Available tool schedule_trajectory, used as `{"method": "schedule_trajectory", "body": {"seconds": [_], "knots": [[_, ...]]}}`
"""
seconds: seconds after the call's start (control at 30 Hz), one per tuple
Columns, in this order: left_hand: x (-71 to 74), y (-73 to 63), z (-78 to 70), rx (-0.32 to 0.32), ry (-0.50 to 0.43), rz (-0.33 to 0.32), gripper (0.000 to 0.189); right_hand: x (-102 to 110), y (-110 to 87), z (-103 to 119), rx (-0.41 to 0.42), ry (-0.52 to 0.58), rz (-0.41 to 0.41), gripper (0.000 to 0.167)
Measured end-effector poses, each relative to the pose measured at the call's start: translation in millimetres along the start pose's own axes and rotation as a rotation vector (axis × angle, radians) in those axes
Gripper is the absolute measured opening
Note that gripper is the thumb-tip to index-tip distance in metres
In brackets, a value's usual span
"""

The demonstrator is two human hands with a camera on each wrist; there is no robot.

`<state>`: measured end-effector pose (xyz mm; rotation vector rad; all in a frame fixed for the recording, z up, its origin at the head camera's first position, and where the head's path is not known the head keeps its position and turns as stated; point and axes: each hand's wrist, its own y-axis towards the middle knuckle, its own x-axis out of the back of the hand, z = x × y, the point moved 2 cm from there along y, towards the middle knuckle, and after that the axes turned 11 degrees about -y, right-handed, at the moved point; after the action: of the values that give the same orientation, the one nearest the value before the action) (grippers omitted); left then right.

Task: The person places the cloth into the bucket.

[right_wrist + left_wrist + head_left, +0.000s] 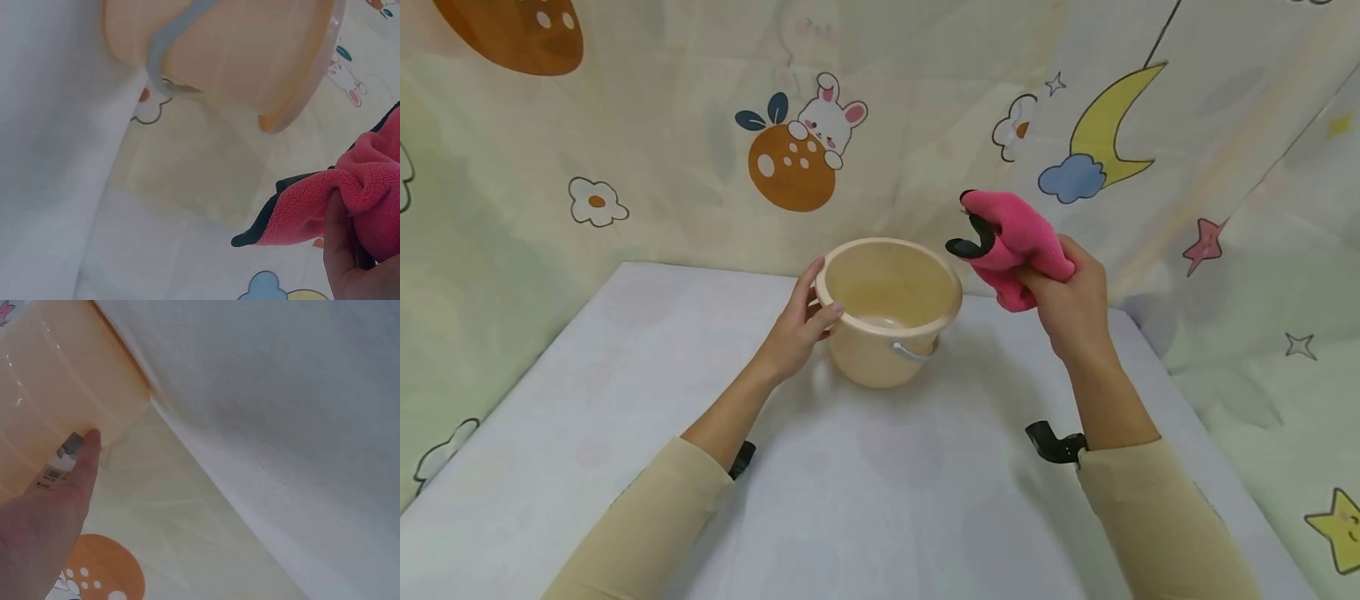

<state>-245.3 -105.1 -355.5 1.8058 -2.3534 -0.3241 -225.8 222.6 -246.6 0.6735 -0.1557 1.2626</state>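
Observation:
A cream plastic bucket (883, 358) stands upright on the white table, its grey handle (913, 353) hanging down at the front right. My left hand (793, 329) grips its left rim, thumb over the edge and fingers along the outer wall. In the left wrist view a finger (91, 447) lies against the bucket wall beside a label (53, 472). To the right of the bucket and above the table, my right hand (1071, 300) holds a bunched pink cloth (1026, 237) with black edging. The right wrist view shows the thumb (337, 231) pressed into the cloth's folds.
The white table (865, 492) reaches back to a patterned fabric wall (685, 142), which also hangs along both sides. A black wrist mount (1055, 443) sticks out from the right sleeve, and another black piece (742, 459) shows by the left sleeve.

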Motion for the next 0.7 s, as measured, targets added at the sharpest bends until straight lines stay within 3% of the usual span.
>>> {"method": "schedule_trajectory", "body": {"seconds": [0.33, 0.47, 0.7], "knots": [[-1.1, 1.0, -0.5, 0.002, 0.016, 0.006, 0.076, -8, 8.2, 30, 0.076, 0.170, 0.021, 0.039], [0.3, 0.4, -1.5, 0.004, 0.018, 0.001, 0.076, -16, 10.1, 43, 0.121, 0.244, 0.055, 0.037], [0.9, 1.1, -0.7, 0.005, 0.006, 0.003, 0.075, -36, 13.5, 55, 0.136, 0.276, 0.138, 0.028]]}}
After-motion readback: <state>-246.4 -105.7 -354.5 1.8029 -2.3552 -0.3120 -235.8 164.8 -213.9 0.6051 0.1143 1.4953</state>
